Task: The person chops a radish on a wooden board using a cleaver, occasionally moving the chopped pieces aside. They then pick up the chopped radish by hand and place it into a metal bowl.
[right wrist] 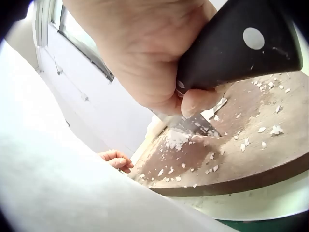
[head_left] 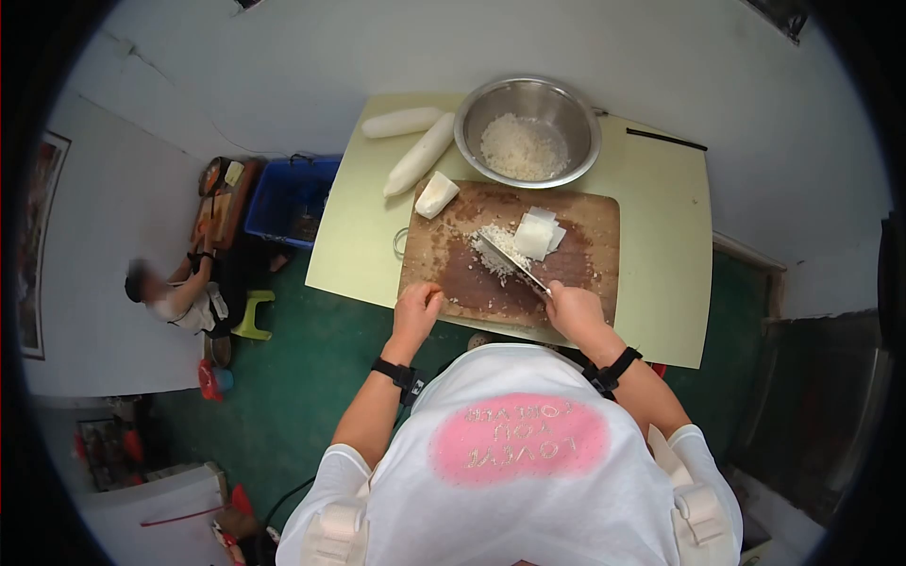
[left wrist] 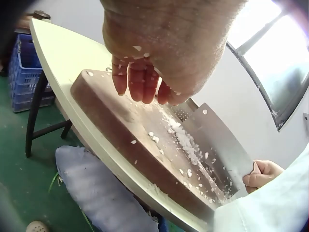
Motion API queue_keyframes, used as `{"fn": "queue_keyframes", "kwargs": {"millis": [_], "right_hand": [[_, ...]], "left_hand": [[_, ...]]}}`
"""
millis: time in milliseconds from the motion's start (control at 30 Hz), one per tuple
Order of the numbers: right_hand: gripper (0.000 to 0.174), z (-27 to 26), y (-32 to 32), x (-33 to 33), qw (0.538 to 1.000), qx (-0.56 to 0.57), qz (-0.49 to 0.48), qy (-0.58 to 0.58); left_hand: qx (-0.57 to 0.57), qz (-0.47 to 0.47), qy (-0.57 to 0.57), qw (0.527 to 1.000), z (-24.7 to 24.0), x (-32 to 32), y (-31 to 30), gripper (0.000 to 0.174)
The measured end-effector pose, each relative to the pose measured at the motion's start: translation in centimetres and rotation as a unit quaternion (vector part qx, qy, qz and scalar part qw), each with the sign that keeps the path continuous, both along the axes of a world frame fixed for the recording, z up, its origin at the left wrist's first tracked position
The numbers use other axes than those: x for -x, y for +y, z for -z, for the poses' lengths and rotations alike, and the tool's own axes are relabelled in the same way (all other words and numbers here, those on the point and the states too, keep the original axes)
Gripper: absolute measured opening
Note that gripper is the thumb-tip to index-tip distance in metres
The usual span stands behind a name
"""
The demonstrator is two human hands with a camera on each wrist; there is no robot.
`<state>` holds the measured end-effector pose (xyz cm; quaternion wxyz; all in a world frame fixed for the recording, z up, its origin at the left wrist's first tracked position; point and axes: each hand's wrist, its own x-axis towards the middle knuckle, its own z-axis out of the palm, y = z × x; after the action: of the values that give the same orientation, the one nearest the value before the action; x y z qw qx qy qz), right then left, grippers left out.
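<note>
My right hand [head_left: 578,313] grips the black handle [right wrist: 236,48] of a wide-bladed knife, its blade [left wrist: 219,145] standing in a heap of chopped white bits [head_left: 498,253] on the wooden board [head_left: 585,274]. Thin white slices [head_left: 538,234] lie stacked just beyond the blade. At the board's near left corner is my left hand [head_left: 417,316], its fingers loosely bent and holding nothing, with white crumbs stuck to the palm in the left wrist view. A cut white radish piece [head_left: 437,195] lies at the board's far left corner.
Behind the board, a steel bowl [head_left: 472,141] holds chopped white bits. Two long white radishes [head_left: 420,154] lie left of it; a dark stick [head_left: 666,140] lies at the back right. A seated person [head_left: 189,294] and a blue crate [head_left: 283,193] are off to the left.
</note>
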<state>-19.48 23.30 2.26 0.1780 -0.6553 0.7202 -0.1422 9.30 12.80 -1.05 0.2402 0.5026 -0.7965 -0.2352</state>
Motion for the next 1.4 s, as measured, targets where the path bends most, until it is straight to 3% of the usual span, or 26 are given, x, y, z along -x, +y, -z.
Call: {"fn": "queue_keyframes", "kwargs": {"millis": [133,333,400,433,500,533,600,733,800,1133,1400], "right_hand": [[0.013,-1.0,2.0,1.3,0.998,-0.018,0.045,-0.037],[0.014,0.4,4.8,3.6,0.984,0.014,0.135,-0.113],[0.014,0.8,5.2,4.1,0.983,0.001,0.142,-0.114],[0.014,0.8,5.4,4.2,0.982,0.003,0.148,-0.115],[0.015,0.7,5.9,4.4,0.98,0.004,0.151,-0.127],[0.015,0.7,6.2,4.5,0.979,0.004,0.156,-0.129],[0.015,0.6,6.7,4.7,0.974,0.012,0.17,-0.151],[0.015,0.6,7.5,5.4,0.968,0.022,0.184,-0.167],[0.014,0.7,8.0,5.7,0.965,0.021,0.193,-0.177],[0.014,1.3,9.5,6.6,0.955,0.042,0.218,-0.197],[0.015,1.3,9.2,7.1,0.961,0.041,0.197,-0.191]], "left_hand": [[0.008,0.027,-0.003,1.0,-0.7,2.2,-1.2,0.017],[0.081,0.069,-0.023,0.994,0.4,8.9,-4.6,0.042],[0.014,0.001,-0.088,0.996,2.0,10.8,-5.8,0.049],[0.015,0.008,-0.089,0.996,2.2,11.6,-6.4,0.049],[-0.123,0.076,-0.13,0.981,1.4,13.2,-6.7,0.048],[-0.122,0.081,-0.132,0.98,1.1,13.8,-6.3,0.048],[0.039,0.089,-0.156,0.983,-0.7,15.0,-5.1,0.044],[0.088,0.172,-0.112,0.975,-1.5,18.0,-6.3,0.045],[0.138,0.24,-0.16,0.948,-2.1,19.5,-6.3,0.05],[0.195,0.264,-0.24,0.914,-2.0,18.9,-4.9,0.051],[0.245,0.27,-0.264,0.893,-0.5,18.7,-4.7,0.035]]}}
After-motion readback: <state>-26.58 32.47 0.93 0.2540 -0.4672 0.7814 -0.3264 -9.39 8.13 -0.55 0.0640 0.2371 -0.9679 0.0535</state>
